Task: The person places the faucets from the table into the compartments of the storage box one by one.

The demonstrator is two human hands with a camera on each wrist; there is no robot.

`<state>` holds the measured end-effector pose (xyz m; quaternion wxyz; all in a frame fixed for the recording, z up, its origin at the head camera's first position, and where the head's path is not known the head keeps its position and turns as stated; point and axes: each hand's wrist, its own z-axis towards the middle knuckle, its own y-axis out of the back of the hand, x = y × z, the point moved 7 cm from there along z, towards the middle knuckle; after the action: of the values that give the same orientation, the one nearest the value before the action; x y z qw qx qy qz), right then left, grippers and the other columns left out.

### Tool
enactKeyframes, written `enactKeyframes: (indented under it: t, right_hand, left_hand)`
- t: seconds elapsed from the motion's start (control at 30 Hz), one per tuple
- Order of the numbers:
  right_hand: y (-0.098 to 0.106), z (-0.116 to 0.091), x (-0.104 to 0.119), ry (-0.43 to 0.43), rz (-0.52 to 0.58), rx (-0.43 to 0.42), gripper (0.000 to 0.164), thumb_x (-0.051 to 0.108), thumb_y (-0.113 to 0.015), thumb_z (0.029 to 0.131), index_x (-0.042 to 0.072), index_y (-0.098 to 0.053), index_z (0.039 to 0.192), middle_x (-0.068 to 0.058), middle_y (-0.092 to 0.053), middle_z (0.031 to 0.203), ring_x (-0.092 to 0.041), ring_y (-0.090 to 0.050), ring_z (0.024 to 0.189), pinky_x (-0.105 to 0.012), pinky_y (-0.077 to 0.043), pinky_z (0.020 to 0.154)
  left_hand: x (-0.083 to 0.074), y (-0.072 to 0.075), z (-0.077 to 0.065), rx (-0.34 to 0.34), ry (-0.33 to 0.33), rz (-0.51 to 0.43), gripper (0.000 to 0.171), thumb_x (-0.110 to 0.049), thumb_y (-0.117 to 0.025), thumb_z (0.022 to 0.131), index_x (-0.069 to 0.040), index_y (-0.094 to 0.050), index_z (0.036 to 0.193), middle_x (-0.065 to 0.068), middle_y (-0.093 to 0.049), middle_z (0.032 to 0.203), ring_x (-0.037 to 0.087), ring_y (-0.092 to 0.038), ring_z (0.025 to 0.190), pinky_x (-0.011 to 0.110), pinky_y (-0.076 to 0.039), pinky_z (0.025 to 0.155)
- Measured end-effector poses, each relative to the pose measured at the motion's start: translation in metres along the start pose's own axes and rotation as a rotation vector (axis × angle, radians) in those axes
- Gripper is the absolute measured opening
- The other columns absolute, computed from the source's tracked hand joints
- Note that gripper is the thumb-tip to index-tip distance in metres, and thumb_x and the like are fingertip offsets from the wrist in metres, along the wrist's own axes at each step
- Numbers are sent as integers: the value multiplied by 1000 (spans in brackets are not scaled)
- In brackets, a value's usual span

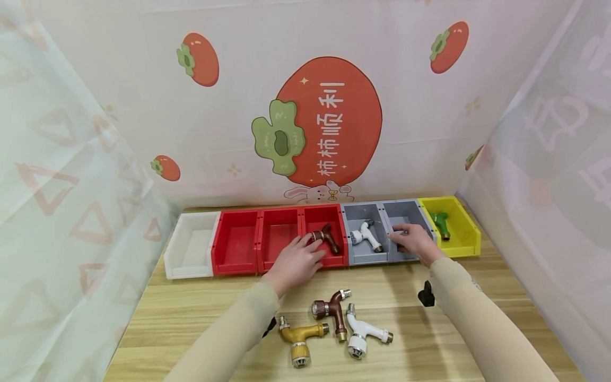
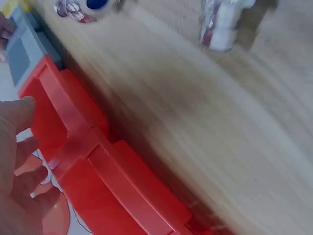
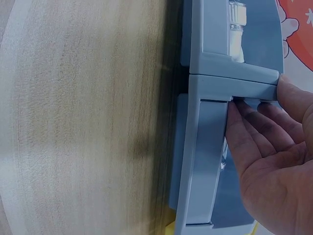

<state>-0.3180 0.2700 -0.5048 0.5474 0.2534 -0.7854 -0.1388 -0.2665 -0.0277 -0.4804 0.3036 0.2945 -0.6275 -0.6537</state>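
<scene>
My left hand (image 1: 297, 261) reaches over the front of the red bins, its fingers loosely spread beside a brown faucet (image 1: 330, 240) in the rightmost red bin (image 1: 312, 216). In the left wrist view that hand (image 2: 19, 161) holds nothing. My right hand (image 1: 416, 241) is at the right grey bin (image 1: 403, 210). As the right wrist view shows, its thumb and fingers pinch the side wall (image 3: 244, 88) between the two grey bins. Something shiny shows partly under those fingers. A white faucet (image 1: 366, 235) lies in the left grey bin (image 1: 355, 212).
A white bin (image 1: 188, 270) and two more red bins (image 1: 237, 215) continue the row leftward. At its right end a yellow bin (image 1: 465, 233) holds a green faucet (image 1: 440, 225). Gold (image 1: 300, 334), brown (image 1: 337, 313) and white (image 1: 365, 330) faucets lie on the table (image 1: 229, 300) in front.
</scene>
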Motion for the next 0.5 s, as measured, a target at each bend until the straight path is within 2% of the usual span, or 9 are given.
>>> enactKeyframes:
  t: [0.23, 0.5]
  right_hand:
    - [0, 0, -2, 2, -12, -6, 59, 30, -59, 105, -1, -41, 153, -30, -51, 146, -39, -63, 122, -50, -53, 102]
    - [1, -1, 0, 7, -40, -7, 60, 32, -58, 106, -1, -41, 153, -30, -50, 146, -39, -63, 122, -51, -52, 103]
  left_hand:
    - [-4, 6, -29, 46, 17, -36, 50, -45, -66, 98, -21, -63, 142, 8, -51, 154, 40, -39, 147, 57, -36, 117]
    - [-12, 11, -68, 94, 22, -88, 56, -50, -67, 96, -23, -61, 144, 8, -51, 155, 42, -39, 146, 60, -35, 117]
